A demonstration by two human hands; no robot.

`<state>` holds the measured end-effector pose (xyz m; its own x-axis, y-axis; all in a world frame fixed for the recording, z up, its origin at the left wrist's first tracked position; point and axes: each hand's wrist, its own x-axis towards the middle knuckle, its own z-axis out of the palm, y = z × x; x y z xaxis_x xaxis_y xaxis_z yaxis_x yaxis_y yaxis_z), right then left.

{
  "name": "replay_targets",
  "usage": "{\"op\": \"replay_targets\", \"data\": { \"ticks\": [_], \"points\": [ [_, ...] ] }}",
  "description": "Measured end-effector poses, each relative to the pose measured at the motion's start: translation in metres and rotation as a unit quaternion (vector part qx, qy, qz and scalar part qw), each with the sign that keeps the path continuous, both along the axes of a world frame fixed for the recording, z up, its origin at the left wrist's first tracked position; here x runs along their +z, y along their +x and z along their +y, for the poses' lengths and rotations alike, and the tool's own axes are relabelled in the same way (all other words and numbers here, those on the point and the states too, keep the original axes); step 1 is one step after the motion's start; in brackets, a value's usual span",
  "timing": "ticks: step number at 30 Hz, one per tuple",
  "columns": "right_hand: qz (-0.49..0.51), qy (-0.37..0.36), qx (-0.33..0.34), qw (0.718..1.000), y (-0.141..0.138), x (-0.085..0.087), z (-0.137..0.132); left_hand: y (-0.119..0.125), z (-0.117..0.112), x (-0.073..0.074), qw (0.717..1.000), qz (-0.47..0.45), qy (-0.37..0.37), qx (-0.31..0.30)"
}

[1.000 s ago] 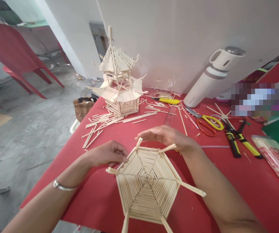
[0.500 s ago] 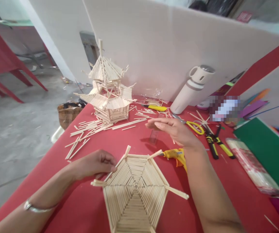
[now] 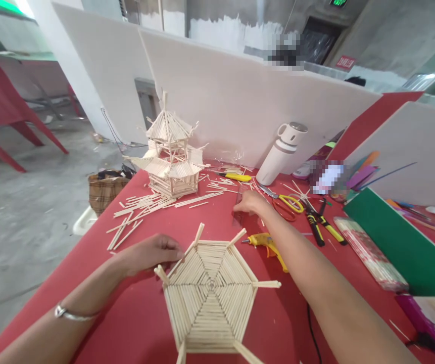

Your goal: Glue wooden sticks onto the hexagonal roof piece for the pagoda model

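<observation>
A six-sided stick roof (image 3: pixel 211 303) with a spiral pattern lies at the front of the red table, pairs of sticks jutting from its corners. My left hand (image 3: pixel 160 253) is closed on its upper left edge. Past the roof, my right hand (image 3: pixel 251 203) has its fingers closed on a clear plastic strip (image 3: pixel 237 218), partly covered by the hand. Below my right wrist lies a yellow glue gun (image 3: pixel 266 242), its nozzle turned toward the roof. Loose wooden sticks (image 3: pixel 137 210) are scattered at the back left of the table.
A stick pagoda (image 3: pixel 174 167) stands at the back left. Behind my right hand are a yellow cutter (image 3: pixel 238 177) and a white thermos (image 3: pixel 281 154). To the right lie scissors (image 3: pixel 291 203), pliers (image 3: pixel 325 225), a pack of sticks (image 3: pixel 371 253) and a green board (image 3: pixel 402 242).
My right hand has come down from above the table onto the clear plastic strip and closed on it. My left hand stays at the roof's edge. The camera view has tilted upward.
</observation>
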<state>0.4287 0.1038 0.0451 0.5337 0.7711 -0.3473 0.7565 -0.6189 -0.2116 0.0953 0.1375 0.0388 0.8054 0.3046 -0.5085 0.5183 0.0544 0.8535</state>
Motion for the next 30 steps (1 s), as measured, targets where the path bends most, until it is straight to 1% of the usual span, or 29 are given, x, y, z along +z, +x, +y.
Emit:
{"op": "replay_targets", "data": {
  "ticks": [3, 5, 7, 10, 12, 14, 16, 19, 21, 25, 27, 30],
  "points": [
    [0.047, -0.005, -0.043, 0.998, 0.007, -0.004, 0.008, -0.002, 0.001, -0.004, 1.0, 0.0, -0.004, -0.001],
    [0.083, 0.019, -0.076, 0.993, 0.011, -0.008, 0.007, -0.002, 0.001, -0.007, 1.0, 0.001, -0.002, -0.002],
    [0.129, 0.06, -0.106, 0.984, 0.012, -0.013, 0.001, -0.002, 0.001, -0.007, 1.0, -0.002, 0.0, -0.003],
    [0.196, 0.125, -0.14, 0.963, 0.012, -0.018, -0.01, -0.002, 0.0, -0.008, 1.0, -0.019, 0.002, -0.003],
    [0.231, 0.157, -0.157, 0.947, 0.013, -0.018, -0.017, -0.002, -0.001, -0.009, 1.0, -0.025, 0.0, -0.002],
    [0.265, 0.187, -0.164, 0.932, 0.014, -0.015, -0.024, -0.003, 0.0, -0.01, 1.0, -0.024, -0.007, -0.002],
    [0.299, 0.225, -0.156, 0.914, 0.011, -0.01, -0.031, -0.003, 0.0, -0.011, 1.0, -0.025, -0.014, -0.001],
    [0.352, 0.281, -0.121, 0.885, -0.004, 0.002, -0.041, -0.004, 0.001, -0.013, 0.999, -0.031, -0.01, -0.005],
    [0.391, 0.298, -0.074, 0.867, -0.021, 0.011, -0.044, -0.004, 0.001, -0.013, 0.999, -0.034, -0.004, -0.013],
    [0.455, 0.294, 0.092, 0.836, -0.056, 0.026, -0.042, -0.005, 0.002, -0.015, 0.999, -0.036, -0.001, -0.001],
    [0.46, 0.271, 0.145, 0.833, -0.067, 0.03, -0.038, -0.005, 0.001, -0.016, 0.999, -0.035, -0.006, 0.006],
    [0.451, 0.228, 0.193, 0.841, -0.074, 0.031, -0.031, -0.005, -0.001, -0.017, 0.999, -0.035, -0.007, 0.016]
  ]
}}
